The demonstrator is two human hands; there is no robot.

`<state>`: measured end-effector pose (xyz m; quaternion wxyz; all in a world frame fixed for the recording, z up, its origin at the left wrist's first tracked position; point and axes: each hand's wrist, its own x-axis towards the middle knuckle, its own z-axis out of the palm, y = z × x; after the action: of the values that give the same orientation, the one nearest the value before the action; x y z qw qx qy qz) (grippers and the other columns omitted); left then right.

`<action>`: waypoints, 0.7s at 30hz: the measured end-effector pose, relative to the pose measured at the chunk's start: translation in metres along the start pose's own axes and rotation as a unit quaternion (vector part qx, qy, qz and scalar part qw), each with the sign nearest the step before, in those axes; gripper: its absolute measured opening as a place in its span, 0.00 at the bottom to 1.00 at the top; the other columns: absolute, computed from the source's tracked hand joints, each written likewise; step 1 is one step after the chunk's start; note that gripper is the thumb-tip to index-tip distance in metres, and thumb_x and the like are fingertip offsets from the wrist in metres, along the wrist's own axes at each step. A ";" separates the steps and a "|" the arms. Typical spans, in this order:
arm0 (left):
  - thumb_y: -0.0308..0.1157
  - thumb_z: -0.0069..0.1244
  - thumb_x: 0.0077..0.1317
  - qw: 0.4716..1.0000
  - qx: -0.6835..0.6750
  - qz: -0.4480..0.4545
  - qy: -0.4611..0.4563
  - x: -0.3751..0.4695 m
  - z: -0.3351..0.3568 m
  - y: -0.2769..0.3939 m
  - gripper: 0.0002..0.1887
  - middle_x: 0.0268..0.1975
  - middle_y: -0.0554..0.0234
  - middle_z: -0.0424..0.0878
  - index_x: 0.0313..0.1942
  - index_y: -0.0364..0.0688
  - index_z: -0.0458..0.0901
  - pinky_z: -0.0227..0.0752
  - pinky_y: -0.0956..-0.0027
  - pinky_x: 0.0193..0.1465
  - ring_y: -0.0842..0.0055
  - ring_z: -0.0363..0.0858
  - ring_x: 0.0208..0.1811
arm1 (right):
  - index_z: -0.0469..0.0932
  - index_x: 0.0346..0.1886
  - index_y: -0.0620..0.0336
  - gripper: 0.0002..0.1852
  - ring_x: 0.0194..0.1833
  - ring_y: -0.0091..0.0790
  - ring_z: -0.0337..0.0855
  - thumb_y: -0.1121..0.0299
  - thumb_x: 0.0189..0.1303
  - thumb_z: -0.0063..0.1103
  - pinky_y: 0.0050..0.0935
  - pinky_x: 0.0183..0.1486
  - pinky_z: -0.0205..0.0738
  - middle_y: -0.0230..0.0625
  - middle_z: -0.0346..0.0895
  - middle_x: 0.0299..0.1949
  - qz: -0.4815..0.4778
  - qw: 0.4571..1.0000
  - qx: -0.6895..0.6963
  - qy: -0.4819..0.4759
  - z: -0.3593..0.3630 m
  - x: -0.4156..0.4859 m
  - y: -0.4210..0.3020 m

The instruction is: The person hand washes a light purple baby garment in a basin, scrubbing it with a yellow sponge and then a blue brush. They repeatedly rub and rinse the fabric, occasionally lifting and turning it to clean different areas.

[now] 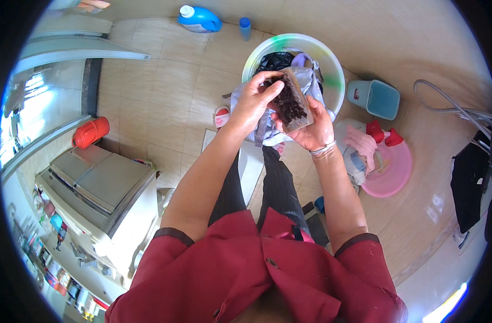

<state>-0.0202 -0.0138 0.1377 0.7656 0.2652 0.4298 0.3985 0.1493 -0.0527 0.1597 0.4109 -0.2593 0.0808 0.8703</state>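
Observation:
Both hands hold a wooden scrubbing brush (289, 105), its dark brown bristles turned up towards me. My left hand (260, 91) grips the far end, thumb on the bristles. Under the near right edge of its wooden block, my right hand (316, 127) supports it; a bracelet circles that wrist. Below the brush, a pale lilac-grey fabric backpack (244, 97) with straps lies partly in a large round whitish basin (335, 80) and hangs over its near rim. Black plastic (276, 60) is bunched inside the basin. My hands hide part of the backpack.
A blue detergent bottle (201, 19) and a small blue bottle (245, 30) stand by the wall. Right of the basin are a light-blue bin (375, 99) and a pink basin (395, 169) with cloths. A washing machine (104, 173) stands at left, a hose (435, 89) at right.

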 end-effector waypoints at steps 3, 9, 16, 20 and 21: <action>0.31 0.53 0.68 0.994 -0.007 0.109 0.032 -0.021 0.014 0.016 0.15 0.46 0.68 0.80 0.53 0.38 0.77 0.70 0.74 0.53 0.84 0.75 0.46 | 0.68 0.61 0.66 0.28 0.50 0.47 0.79 0.52 0.68 0.45 0.39 0.51 0.76 0.48 0.77 0.53 -0.022 0.997 -0.071 0.004 0.016 -0.023 -0.007; 0.32 0.49 0.71 0.983 -0.033 0.180 0.014 -0.082 0.043 0.055 0.21 0.59 0.62 0.74 0.62 0.38 0.69 0.63 0.69 0.63 0.78 0.71 0.60 | 0.71 0.58 0.64 0.24 0.48 0.37 0.80 0.56 0.65 0.56 0.34 0.50 0.75 0.41 0.78 0.50 -0.058 0.970 -0.225 -0.065 0.053 -0.057 -0.015; 0.36 0.42 0.75 0.982 -0.100 0.161 0.008 -0.144 0.040 0.102 0.23 0.58 0.59 0.74 0.65 0.36 0.63 0.66 0.63 0.63 0.73 0.74 0.58 | 0.65 0.67 0.64 0.42 0.62 0.39 0.70 0.71 0.46 0.74 0.35 0.65 0.63 0.44 0.70 0.61 -0.258 0.658 -0.701 -0.098 0.136 -0.073 0.008; 0.28 0.41 0.72 0.970 -0.123 0.208 -0.006 -0.172 0.001 0.135 0.22 0.58 0.56 0.74 0.65 0.35 0.64 0.67 0.62 0.64 0.71 0.74 0.59 | 0.62 0.68 0.62 0.48 0.63 0.48 0.70 0.71 0.40 0.77 0.36 0.65 0.64 0.51 0.67 0.61 -0.348 0.483 -0.792 -0.131 0.192 -0.058 0.041; 0.27 0.41 0.71 0.963 -0.130 0.234 -0.011 -0.179 -0.012 0.145 0.22 0.59 0.55 0.74 0.65 0.34 0.64 0.66 0.61 0.64 0.71 0.73 0.60 | 0.62 0.69 0.61 0.49 0.62 0.49 0.70 0.71 0.39 0.78 0.37 0.65 0.65 0.51 0.66 0.62 -0.355 0.480 -0.793 -0.122 0.206 -0.047 0.054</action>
<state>-0.1426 -0.0846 0.3203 0.6836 0.2608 0.2912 0.6164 0.0545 -0.0465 0.3559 0.3101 -0.3731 -0.7933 0.3679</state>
